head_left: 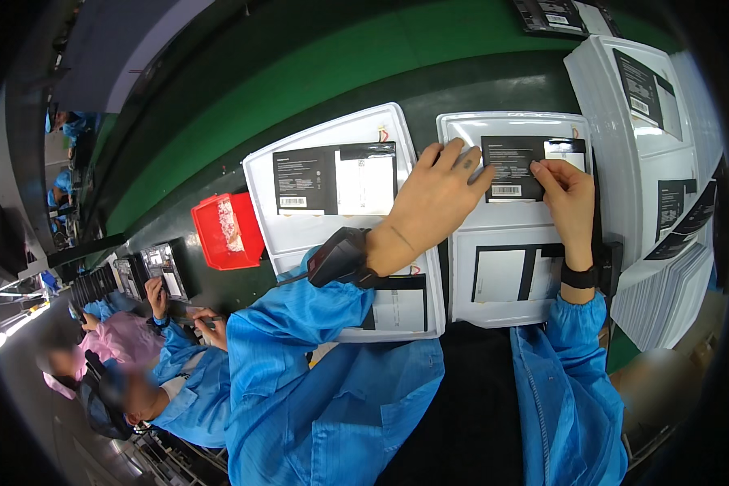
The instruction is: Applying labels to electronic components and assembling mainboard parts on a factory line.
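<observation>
A white plastic tray (510, 220) lies in front of me. In its far half is a flat black-and-white labelled pack (506, 168), which looks like a battery. My left hand (437, 194) reaches across with fingers apart, fingertips at the pack's left edge. Against the pack's middle, the thumb and forefinger of my right hand (573, 194) are pinched together; whatever is between them is too small to make out. A second pack (502, 274), mostly white, lies in the near half. Beside it, a left tray (263, 174) bears another pack (304, 180) and one partly under my left arm.
At the right rises a tall stack of white trays (656, 312), with packs in the top one. Left of the left tray sits a red plastic container (205, 235). More packs (552, 16) are at the far right. A co-worker in blue (194, 405) works at my left.
</observation>
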`<move>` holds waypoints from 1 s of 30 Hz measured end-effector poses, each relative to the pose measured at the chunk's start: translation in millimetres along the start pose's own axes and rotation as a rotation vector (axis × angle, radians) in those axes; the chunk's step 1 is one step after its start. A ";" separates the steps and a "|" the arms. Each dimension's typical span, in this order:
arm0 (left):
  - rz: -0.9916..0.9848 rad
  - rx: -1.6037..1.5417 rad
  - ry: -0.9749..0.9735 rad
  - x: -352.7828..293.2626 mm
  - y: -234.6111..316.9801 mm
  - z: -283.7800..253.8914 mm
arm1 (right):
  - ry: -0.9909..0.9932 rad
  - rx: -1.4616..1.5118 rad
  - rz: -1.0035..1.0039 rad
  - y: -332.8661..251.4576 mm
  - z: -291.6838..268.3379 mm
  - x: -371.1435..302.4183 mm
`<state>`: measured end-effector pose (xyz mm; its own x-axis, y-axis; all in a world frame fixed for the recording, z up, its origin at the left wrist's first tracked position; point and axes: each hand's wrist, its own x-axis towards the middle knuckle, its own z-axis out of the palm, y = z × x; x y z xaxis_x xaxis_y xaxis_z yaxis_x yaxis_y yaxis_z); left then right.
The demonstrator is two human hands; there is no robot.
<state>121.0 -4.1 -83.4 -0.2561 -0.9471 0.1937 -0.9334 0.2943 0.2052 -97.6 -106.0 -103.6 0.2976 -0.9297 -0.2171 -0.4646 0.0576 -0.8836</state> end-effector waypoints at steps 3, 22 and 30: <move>-0.006 0.019 -0.019 -0.2 1.5 -0.4 | 0.015 -0.154 -0.027 -10.8 -3.3 -2.5; 0.017 -0.144 -0.049 23.5 46.2 51.0 | -0.020 -0.085 -0.817 -41.9 -63.7 -130.6; 0.069 -0.889 -0.023 62.7 96.3 -41.6 | 0.473 0.082 -0.536 -51.8 -128.5 -89.2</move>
<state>25.5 -29.8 -11.6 -0.3181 -0.9231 0.2160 -0.3784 0.3325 0.8638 -207.2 -72.8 14.9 0.0649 -0.8948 0.4418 -0.2862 -0.4409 -0.8507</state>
